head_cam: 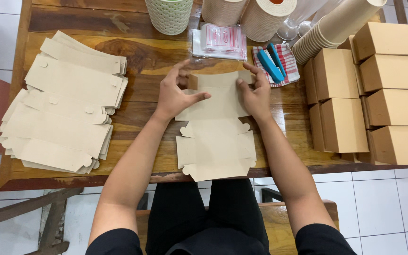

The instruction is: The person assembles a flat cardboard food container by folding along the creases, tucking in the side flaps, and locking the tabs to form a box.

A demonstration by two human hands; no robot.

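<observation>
A flat box blank (216, 137) lies on the table (142, 56) between both hands, its near end hanging over the table edge. The left hand (175, 94) pinches the blank's far left flap, thumb stretched across the card. The right hand (256, 94) grips the far right flap, fingers curled over its edge. A stack of blanks (62, 104) lies left, folded boxes (374, 94) right, a blue stapler (271, 63) just beyond.

Stood on a white tiled floor (393, 203), lit evenly and brightly. Was a glossy, dark-grained wooden table (133, 52), with a wooden bench (279, 226) tucked beneath its near edge.
</observation>
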